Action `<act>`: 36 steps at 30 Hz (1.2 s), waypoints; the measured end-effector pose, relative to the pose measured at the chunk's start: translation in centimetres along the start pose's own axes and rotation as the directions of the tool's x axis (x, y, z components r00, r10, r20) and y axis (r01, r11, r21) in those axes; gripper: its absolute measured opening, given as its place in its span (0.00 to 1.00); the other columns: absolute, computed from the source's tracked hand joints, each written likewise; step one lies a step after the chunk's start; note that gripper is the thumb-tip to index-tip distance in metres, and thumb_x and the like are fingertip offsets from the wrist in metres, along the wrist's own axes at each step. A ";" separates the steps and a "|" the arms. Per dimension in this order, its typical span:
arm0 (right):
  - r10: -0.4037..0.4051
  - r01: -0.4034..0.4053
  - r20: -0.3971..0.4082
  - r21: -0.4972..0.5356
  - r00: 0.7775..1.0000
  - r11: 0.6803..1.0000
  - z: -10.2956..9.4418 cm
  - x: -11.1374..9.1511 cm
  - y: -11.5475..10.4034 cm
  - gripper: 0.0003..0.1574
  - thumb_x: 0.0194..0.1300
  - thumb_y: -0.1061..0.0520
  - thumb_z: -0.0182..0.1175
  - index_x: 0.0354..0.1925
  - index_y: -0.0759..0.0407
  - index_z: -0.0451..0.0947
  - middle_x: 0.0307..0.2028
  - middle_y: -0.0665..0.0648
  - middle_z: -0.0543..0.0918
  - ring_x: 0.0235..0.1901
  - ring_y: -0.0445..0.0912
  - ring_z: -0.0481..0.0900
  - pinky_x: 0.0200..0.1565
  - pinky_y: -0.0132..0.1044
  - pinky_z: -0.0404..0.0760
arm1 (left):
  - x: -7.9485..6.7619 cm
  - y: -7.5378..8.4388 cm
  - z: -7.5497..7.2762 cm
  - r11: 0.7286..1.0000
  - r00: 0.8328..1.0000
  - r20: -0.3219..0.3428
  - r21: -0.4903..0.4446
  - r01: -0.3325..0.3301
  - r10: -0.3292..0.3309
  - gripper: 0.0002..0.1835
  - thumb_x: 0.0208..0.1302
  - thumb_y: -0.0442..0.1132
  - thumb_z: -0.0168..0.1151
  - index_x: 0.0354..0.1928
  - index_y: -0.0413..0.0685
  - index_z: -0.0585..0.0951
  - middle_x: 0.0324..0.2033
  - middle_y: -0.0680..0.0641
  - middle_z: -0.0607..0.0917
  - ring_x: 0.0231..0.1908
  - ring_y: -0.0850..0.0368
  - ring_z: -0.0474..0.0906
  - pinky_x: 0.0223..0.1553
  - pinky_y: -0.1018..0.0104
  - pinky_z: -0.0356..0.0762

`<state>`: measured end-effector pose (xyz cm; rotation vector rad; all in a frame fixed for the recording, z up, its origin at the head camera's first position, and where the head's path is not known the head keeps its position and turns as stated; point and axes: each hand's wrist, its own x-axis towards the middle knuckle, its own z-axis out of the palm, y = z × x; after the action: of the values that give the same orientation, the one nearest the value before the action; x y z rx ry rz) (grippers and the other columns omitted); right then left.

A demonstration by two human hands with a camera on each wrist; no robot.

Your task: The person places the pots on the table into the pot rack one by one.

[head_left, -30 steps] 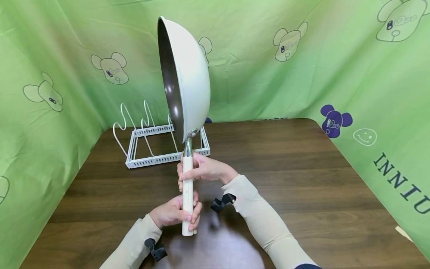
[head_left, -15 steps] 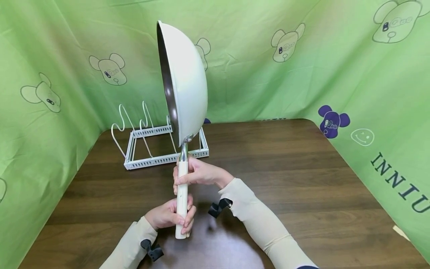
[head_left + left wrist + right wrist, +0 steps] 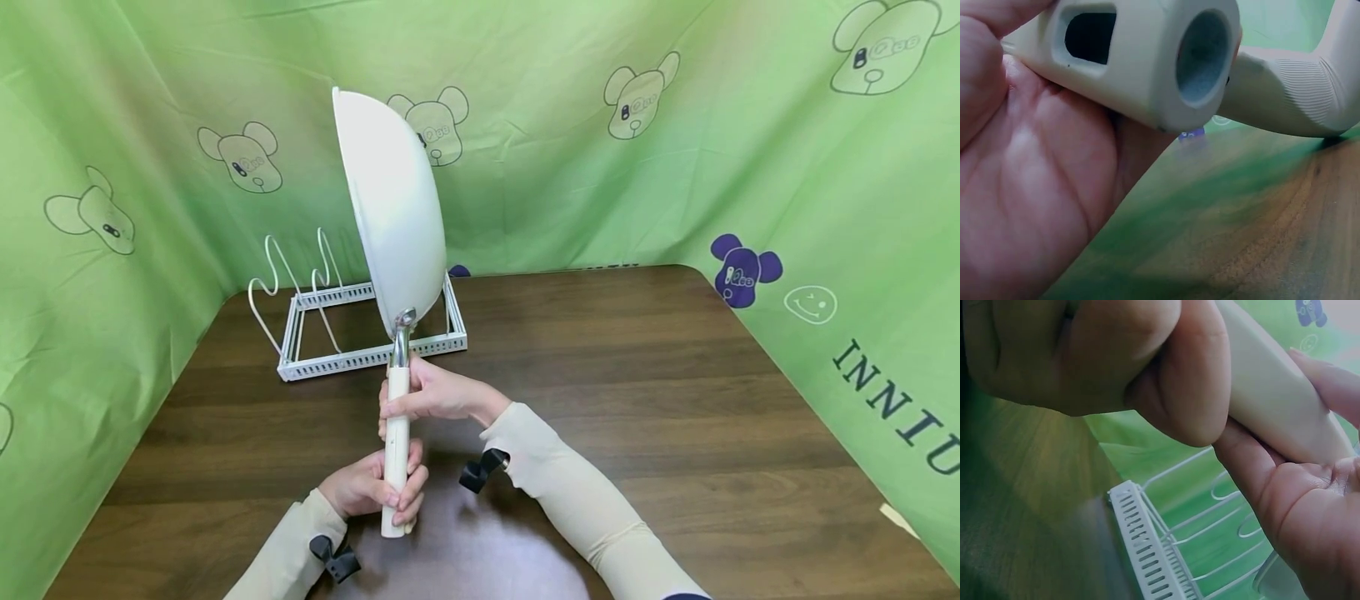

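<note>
A deep white wok (image 3: 393, 200) with a cream handle stands on edge in the air, its rounded outside facing right and its inside hidden in the head view. My left hand (image 3: 375, 487) grips the handle near its end; the left wrist view shows the handle's hollow end (image 3: 1200, 59) and a slot beside it. Higher up, below the metal neck, my right hand (image 3: 435, 393) holds the same handle. Behind the wok is a white wire pan rack (image 3: 337, 360), partly covered by it in the head view. In the right wrist view the rack (image 3: 1147, 550) appears below the hands.
The rack stands on a dark wooden table (image 3: 637, 400), toward its back left, with tall wire dividers (image 3: 273, 287) rising from its frame. A green printed cloth (image 3: 555, 192) hangs around the table's back and sides.
The wok has come down and shifted left, turning so that its dark inside no longer shows. Both hands have moved slightly left and down with the handle, keeping their grip.
</note>
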<state>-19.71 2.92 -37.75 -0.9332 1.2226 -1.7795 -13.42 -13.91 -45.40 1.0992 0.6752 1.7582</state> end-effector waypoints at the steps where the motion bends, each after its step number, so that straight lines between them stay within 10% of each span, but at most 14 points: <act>1: 0.006 -0.006 -0.006 0.007 1.000 1.000 0.0 0.0 0.1 0.11 0.66 0.79 0.45 0.38 0.66 0.65 0.30 0.56 0.83 0.33 0.48 0.86 0.37 0.37 0.85 | -0.1 -0.1 0.0 1.000 1.000 -0.001 -0.005 -0.001 0.001 0.15 0.67 0.31 0.55 0.45 0.51 0.60 0.28 0.49 0.70 0.32 0.59 0.75 0.41 0.66 0.76; 36: 0.122 -0.106 -0.101 0.152 0.987 0.983 -1.7 0.3 2.1 0.13 0.67 0.76 0.42 0.40 0.60 0.62 0.30 0.54 0.82 0.32 0.47 0.85 0.37 0.37 0.84 | -0.6 -1.1 -0.5 0.986 0.995 -0.097 -0.161 -0.031 0.016 0.15 0.69 0.33 0.52 0.52 0.57 0.63 0.32 0.55 0.71 0.33 0.63 0.73 0.45 0.66 0.76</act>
<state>-20.99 2.79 -40.22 -0.6759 1.1708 -1.8210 -13.31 -14.02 -46.72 0.9200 0.5668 1.8605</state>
